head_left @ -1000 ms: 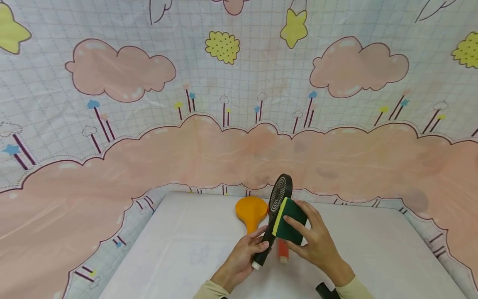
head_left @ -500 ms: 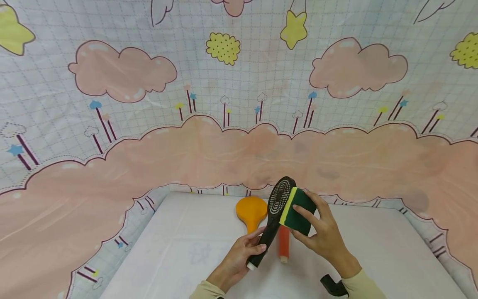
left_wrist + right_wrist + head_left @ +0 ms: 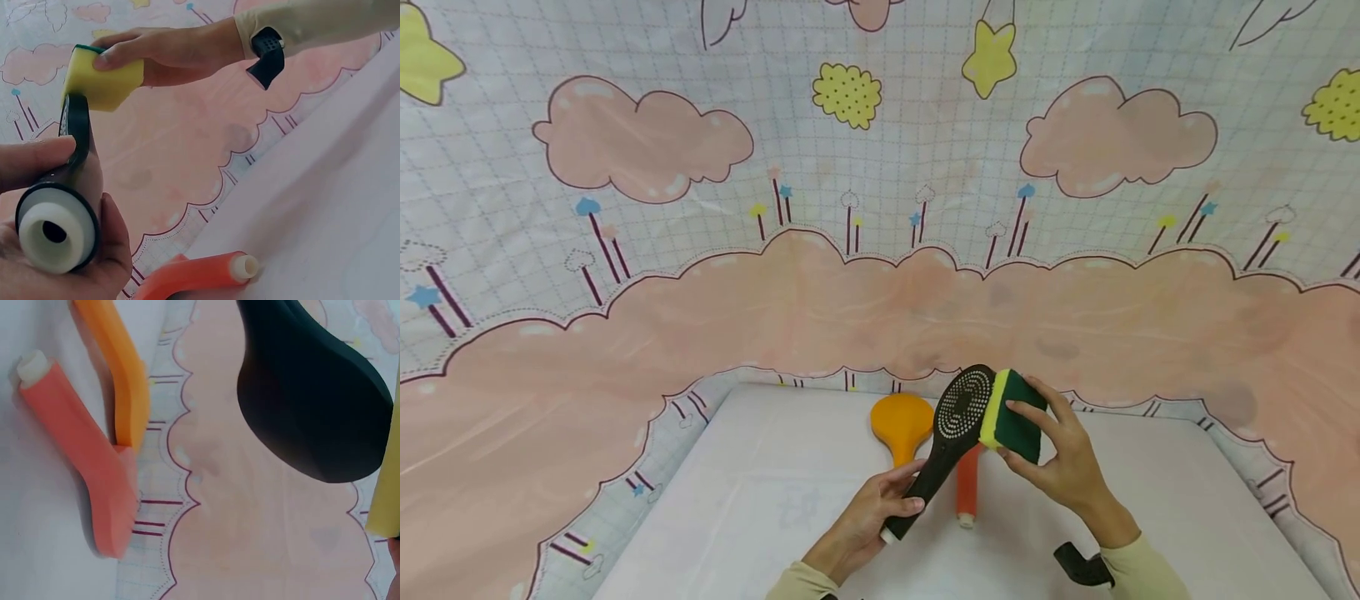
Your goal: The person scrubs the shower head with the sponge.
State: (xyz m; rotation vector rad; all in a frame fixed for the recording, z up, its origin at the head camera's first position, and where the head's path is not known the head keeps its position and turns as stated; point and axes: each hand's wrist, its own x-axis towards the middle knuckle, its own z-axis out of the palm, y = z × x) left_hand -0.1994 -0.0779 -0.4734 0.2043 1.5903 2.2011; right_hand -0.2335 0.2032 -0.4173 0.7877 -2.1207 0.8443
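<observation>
Black showerhead (image 3: 943,454) is being held in mid-air, slanting, above the white surface (image 3: 752,500), its dotted face being turned toward the viewer. The handle is being gripped near its white end by the left hand (image 3: 878,512), between thumb and fingers. A green and yellow sponge (image 3: 1021,433) is being pinched between thumb and fingers of the right hand (image 3: 1066,457), its yellow side being held at the rim on the right; whether the two are touching cannot be told for certain. Below, an orange showerhead (image 3: 901,425) and a red showerhead (image 3: 967,487) are lying on the surface. A twist is probably being risked by the grip so low on the handle: if the rim is being pushed sideways, the handle may be rolled in the left hand. The sponge may be slid past the narrow rim, and should the grip be loosening, the red showerhead might be struck.
</observation>
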